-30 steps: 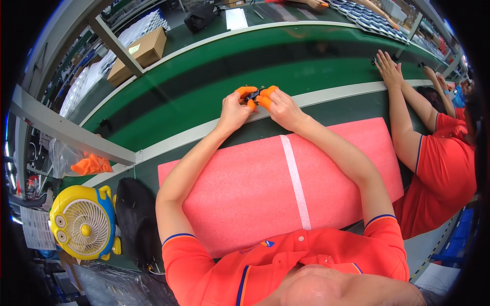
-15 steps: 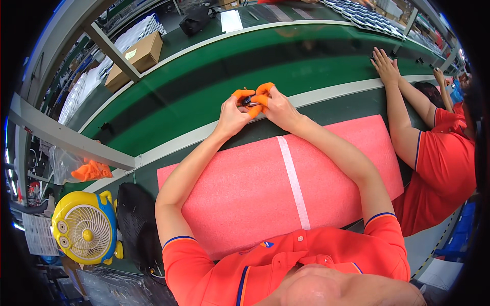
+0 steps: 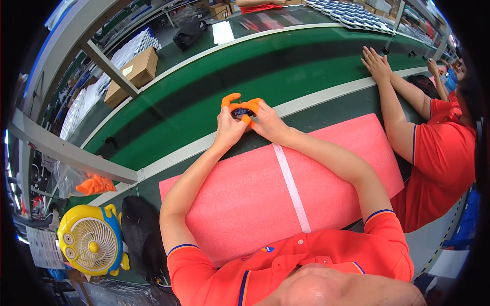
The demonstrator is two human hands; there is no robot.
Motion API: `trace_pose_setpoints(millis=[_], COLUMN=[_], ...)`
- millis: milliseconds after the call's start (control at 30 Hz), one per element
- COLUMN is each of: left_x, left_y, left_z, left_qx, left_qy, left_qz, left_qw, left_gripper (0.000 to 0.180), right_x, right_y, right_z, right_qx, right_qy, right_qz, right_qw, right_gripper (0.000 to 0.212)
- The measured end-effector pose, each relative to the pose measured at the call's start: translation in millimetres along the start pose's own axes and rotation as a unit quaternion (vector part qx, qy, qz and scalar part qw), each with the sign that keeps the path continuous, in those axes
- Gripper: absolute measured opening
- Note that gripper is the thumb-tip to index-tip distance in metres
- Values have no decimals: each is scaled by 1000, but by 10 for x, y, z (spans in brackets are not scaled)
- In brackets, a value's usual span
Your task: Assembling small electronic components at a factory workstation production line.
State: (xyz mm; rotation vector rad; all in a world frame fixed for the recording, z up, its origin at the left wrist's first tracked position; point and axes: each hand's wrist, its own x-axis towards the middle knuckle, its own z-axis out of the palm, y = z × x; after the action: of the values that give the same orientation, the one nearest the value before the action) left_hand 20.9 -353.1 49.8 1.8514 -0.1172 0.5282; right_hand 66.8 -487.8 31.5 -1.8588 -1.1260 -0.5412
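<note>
A small dark, shiny part (image 3: pixel 242 112) is pinched between both my hands, above the near rim of the green conveyor belt. Its exact kind is too small to tell. Orange finger cots cover the thumb and fingertips of my left hand (image 3: pixel 230 126), which grips the part's left side; one forefinger is raised off it. My right hand (image 3: pixel 268 122), with orange cots too, holds the part's right side with thumb and fingers. Below my forearms lies a pink foam sheet (image 3: pixel 245 199) with a pale stripe across it.
The green belt (image 3: pixel 178 112) runs past, with small black parts on it. A co-worker's hands (image 3: pixel 376 65) are over it at the right. On my left are a yellow fan (image 3: pixel 92 240), a black bag (image 3: pixel 143 237), a plastic bag of orange finger cots (image 3: pixel 94 184) and a metal frame post (image 3: pixel 76 145).
Both hands have come slightly nearer and to the left with the part, which is turned so a broader dark face shows. My left forefinger has lifted away from it.
</note>
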Motion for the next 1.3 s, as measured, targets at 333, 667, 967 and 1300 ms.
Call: trace_pose_setpoints(millis=[333, 667, 967, 1300], left_x=[182, 70, 281, 572], left_y=[55, 17, -64, -1179], left_z=[-211, -259, -437, -1954], left_qx=[-163, 102, 187, 437], left_qy=[-187, -98, -143, 247], left_qz=[-11, 92, 35, -227], left_qw=[969, 986, 971, 835], left_gripper=[55, 41, 55, 72], right_x=[144, 234, 217, 180], right_y=[91, 61, 527, 489], right_z=[-122, -51, -120, -196], right_qx=[230, 317, 238, -112], right_qy=[16, 3, 53, 110], right_qz=[115, 174, 206, 85], right_qw=[966, 932, 948, 984], right_gripper=[33, 23, 29, 47])
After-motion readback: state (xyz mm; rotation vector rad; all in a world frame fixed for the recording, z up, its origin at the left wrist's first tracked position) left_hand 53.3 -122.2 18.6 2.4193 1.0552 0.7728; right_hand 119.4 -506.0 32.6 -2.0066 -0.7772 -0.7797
